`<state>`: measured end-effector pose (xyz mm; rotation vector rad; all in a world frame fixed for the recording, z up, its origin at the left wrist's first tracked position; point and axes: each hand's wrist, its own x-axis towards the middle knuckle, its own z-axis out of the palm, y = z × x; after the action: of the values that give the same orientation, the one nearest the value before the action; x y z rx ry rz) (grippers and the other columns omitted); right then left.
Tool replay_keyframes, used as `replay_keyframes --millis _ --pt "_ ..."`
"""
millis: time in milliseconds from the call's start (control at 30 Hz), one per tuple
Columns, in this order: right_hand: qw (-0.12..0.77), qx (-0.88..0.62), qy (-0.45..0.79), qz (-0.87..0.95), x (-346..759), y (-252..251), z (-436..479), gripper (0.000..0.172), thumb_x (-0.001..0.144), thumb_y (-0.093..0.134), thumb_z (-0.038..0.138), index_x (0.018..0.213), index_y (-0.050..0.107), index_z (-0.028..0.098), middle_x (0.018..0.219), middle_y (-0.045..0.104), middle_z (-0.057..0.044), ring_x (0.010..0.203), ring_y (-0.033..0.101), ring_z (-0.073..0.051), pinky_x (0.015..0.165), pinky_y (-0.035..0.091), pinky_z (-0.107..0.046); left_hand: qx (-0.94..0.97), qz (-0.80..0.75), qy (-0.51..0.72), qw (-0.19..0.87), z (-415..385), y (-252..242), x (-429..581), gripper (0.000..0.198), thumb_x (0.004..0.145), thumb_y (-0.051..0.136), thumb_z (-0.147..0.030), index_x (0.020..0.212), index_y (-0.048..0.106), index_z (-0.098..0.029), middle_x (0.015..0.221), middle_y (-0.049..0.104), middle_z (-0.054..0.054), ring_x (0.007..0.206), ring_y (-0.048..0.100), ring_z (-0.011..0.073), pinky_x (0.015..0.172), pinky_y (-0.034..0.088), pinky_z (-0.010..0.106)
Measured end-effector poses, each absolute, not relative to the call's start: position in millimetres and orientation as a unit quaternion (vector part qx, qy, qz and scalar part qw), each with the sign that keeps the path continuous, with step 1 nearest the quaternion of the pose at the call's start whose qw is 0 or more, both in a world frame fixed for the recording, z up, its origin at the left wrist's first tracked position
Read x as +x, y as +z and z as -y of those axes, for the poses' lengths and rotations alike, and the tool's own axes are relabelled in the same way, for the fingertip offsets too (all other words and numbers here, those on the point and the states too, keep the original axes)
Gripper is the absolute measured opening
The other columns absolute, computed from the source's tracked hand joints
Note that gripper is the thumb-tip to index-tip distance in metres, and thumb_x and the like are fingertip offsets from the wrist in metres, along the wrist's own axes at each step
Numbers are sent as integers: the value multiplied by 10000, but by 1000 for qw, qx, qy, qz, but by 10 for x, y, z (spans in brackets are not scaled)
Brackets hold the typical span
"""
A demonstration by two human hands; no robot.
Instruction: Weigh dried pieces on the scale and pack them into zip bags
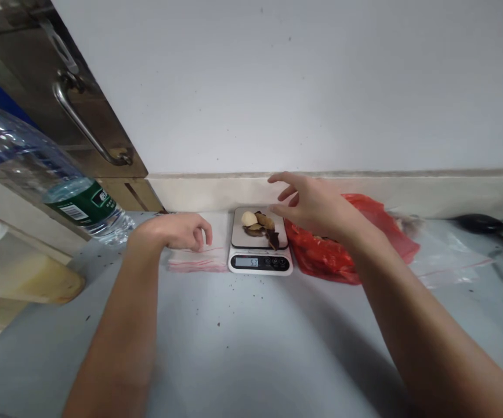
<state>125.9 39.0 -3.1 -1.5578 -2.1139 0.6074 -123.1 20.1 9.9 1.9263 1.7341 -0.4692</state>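
Observation:
A small white kitchen scale (260, 262) stands against the back of the grey counter, its display lit. On its platform lie a pale round piece and several brown and dark dried pieces (260, 225). My right hand (310, 203) hovers just above the scale's right side, fingers spread apart and holding nothing. My left hand (177, 230) rests on a stack of clear zip bags with red strips (199, 261) left of the scale, fingers curled down onto the top bag.
A red plastic bag (342, 249) lies right of the scale, with a clear bag (447, 261) beyond it. A plastic water bottle (55, 180) lies tilted at the left. A metal door with a handle (86, 128) stands behind it. A black object (477, 222) sits far right.

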Motion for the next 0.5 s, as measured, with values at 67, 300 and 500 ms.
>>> replay_keyframes --millis 67,300,500 --pt "238 -552 211 771 1257 -28 -390 473 911 656 227 1383 634 227 1079 752 -99 823 696 -201 656 506 -285 722 -636 -140 231 -179 148 -1254 348 658 530 -324 953 704 -269 1000 790 33 890 710 259 679 487 303" --pt "250 -368 283 850 1061 -45 -271 325 1032 485 312 1313 632 239 863 720 -10 695 641 -158 706 479 -283 741 -638 114 175 -102 322 -1221 320 716 585 -404 985 602 -232 1073 738 74 1009 702 260 842 544 328" --pt "234 -324 274 875 949 -116 -251 296 1051 449 402 1163 669 238 909 702 -21 820 614 -188 775 449 -302 742 -628 209 106 -23 360 -1035 174 726 581 -346 843 555 -220 1027 718 37 980 696 233 821 552 298"
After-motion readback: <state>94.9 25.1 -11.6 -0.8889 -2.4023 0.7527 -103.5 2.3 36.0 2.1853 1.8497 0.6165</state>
